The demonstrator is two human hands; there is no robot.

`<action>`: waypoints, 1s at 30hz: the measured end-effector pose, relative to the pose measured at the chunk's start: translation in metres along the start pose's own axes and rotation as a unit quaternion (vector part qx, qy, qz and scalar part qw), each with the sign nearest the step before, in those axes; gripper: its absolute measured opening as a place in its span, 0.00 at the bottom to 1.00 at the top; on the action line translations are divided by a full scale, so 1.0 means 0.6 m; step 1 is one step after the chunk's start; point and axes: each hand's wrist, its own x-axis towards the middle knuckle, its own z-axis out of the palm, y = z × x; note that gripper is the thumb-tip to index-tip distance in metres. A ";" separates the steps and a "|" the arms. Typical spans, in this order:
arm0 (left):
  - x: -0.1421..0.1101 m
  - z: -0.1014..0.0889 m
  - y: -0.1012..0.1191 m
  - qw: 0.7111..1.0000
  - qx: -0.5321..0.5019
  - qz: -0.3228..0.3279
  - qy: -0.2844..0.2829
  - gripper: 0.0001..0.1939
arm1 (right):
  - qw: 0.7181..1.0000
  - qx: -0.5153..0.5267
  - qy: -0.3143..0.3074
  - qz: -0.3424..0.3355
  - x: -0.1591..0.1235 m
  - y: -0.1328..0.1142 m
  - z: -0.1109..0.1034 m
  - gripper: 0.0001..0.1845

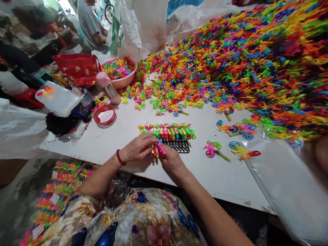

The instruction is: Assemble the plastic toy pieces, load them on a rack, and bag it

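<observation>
My left hand [138, 147] and my right hand [172, 160] meet over the near edge of the white table [120, 130]. Both are closed on a small cluster of bright plastic toy pieces [156, 150], pink, orange and yellow. Just beyond my fingers lies a black plastic rack [179, 146], and a row of coloured toys [167, 131] stands along its far side. A red bead bracelet [120, 158] is on my left wrist.
A huge heap of coloured plastic toys [256, 58] covers the table's right and far side. A pink basin [120, 70], a pink bottle [109, 88] and a small red basket [104, 115] stand at left. Clear bags [287, 191] lie at right. Another person [91, 24] sits far back.
</observation>
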 end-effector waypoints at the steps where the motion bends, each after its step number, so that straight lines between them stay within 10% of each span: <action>1: 0.001 -0.001 0.000 1.000 0.001 0.002 0.000 0.18 | 1.000 0.001 -0.007 -0.004 0.001 0.000 -0.002 0.10; 12: 0.034 -0.010 -0.004 0.982 0.085 0.060 -0.155 0.28 | 1.000 0.024 -0.010 0.000 0.000 0.012 -0.002 0.10; 30: 0.034 -0.011 -0.003 0.985 0.081 0.066 -0.137 0.20 | 0.991 -0.128 -0.006 0.046 0.002 -0.012 0.005 0.10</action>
